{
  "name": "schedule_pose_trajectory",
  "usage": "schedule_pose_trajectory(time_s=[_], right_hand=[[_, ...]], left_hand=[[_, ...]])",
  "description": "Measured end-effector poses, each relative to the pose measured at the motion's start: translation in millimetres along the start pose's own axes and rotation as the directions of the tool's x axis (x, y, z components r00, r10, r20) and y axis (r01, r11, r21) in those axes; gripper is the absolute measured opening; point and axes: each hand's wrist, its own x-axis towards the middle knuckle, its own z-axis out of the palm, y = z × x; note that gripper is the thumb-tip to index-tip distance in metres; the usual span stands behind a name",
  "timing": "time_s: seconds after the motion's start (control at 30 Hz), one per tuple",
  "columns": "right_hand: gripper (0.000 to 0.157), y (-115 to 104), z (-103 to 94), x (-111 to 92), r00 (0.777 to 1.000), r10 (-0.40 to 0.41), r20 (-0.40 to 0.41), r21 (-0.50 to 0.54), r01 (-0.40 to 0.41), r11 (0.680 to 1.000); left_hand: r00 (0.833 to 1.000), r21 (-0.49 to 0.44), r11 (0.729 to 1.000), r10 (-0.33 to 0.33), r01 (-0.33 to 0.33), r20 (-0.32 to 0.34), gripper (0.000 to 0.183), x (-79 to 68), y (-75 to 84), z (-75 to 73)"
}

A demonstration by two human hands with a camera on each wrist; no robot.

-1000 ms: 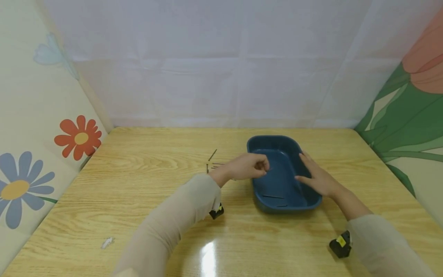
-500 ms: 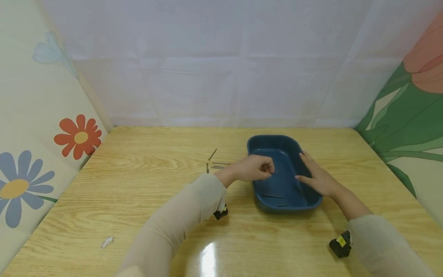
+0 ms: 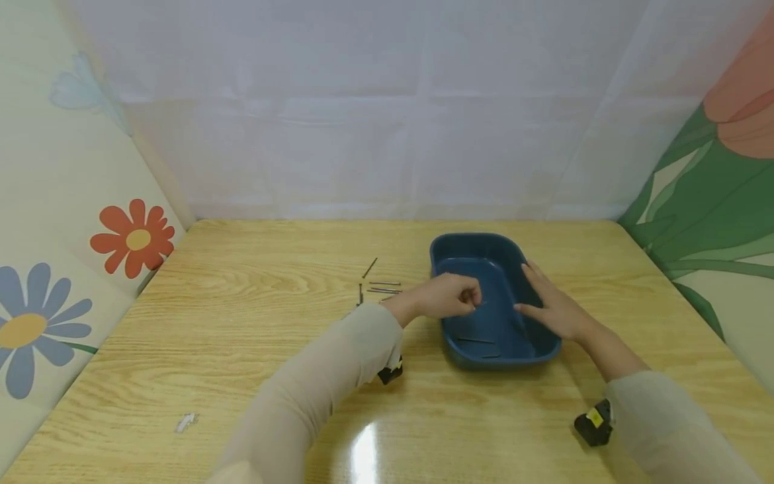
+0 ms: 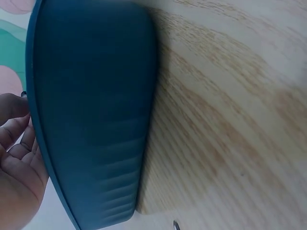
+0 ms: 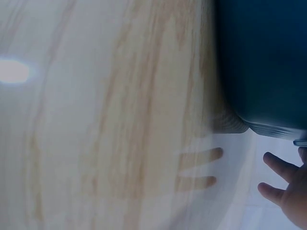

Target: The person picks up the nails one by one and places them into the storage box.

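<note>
The nail (image 4: pixel 24 94) looks to be in the left hand (image 3: pixel 449 296), over the inside of the bin (image 3: pixel 478 364); only a dark end of it shows in the left wrist view, so its hold is hard to judge. That grip is curled together, apparently pinched on the nail, and I think the likeliest slip is a release too near the bin's left wall, where a thin shank could clip the rim and bounce out. A loose pinch might also let it swing, with the point turned towards a fingertip (how sharp the points are, I cannot tell). Two nails (image 3: pixel 476 340) lie on the bin's floor near its front end, clear of the left hand. The right hand (image 3: pixel 556 309) is at the bin's right rim, fingers straight and apart, thumb towards the inside; with so light a touch, a knock from the left wrist could slide the bin across the smooth worktop (image 3: pixel 272 269). To the left, more nails (image 3: pixel 385 283) are scattered close beside the left forearm, and a low sleeve or the black box (image 3: pixel 391 371) at that wrist could sweep them around or hide one.
</note>
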Motion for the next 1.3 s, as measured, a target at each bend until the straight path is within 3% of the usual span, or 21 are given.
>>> schedule_pose_trajectory(time_s=[0.5, 0.77, 1.07, 1.3], right_hand=[[0.078, -2, -1.8, 0, 1.000, 0.009, 0.010, 0.005, -0.009, 1.000], [0.077, -1, -1.3, 0, 1.000, 0.002, 0.011, -0.002, -0.002, 1.000], [0.076, 0, 0.4, 0, 1.000, -0.011, 0.001, -0.021, 0.011, 1.000], [0.076, 0, -0.1, 0, 1.000, -0.011, 0.006, -0.017, 0.011, 1.000]], left_hand=[[1.000, 0.162, 0.987, 0.001, -0.004, 0.016, 0.007, 14.2, -3.0, 6.1], [0.997, 0.210, 0.978, -0.032, 0.018, 0.067, 0.009, 20.7, 0.8, 9.5], [0.991, 0.364, 0.931, -0.058, 0.010, 0.122, 0.006, 30.2, 4.0, 20.0], [0.980, 0.385, 0.923, -0.089, 0.014, 0.177, 0.006, 32.5, 8.4, 22.8]])
